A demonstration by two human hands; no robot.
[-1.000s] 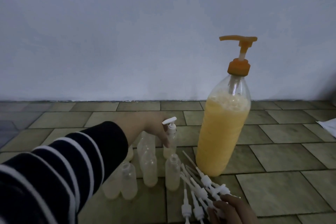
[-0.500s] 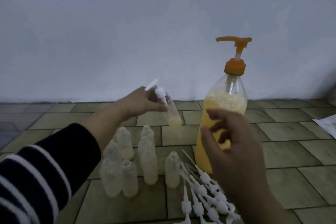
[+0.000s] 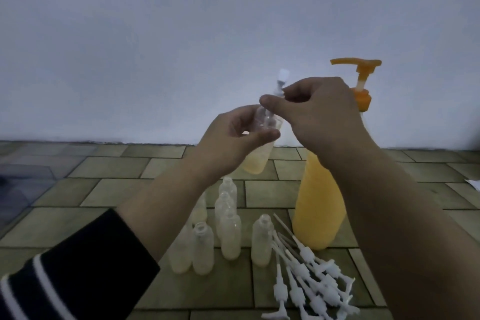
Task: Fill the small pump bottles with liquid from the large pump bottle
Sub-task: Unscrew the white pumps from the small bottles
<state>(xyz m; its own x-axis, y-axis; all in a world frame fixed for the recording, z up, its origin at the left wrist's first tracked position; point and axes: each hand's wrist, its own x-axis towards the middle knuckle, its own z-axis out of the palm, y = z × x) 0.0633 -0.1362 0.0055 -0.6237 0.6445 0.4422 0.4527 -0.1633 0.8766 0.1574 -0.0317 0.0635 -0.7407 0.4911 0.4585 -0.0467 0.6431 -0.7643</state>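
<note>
Nearest us loose pumps (image 3: 309,275) lie heaped beside the uncapped small bottles (image 3: 228,231) on the tiled floor (image 3: 104,189). Above them our left hand (image 3: 228,145) curls round a raised bottle (image 3: 259,156) holding a little yellow liquid, while our right hand (image 3: 322,114) pinches its white pump (image 3: 281,80) at the neck. Behind stands the big bottle (image 3: 319,205), mostly full, with bare tiles to the wall (image 3: 155,60).

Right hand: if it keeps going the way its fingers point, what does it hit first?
The right hand points left, its fingertips already at the neck of the small bottle under the white pump top. It would meet that neck first, then the left hand holding the bottle. Depth is unclear.
</note>
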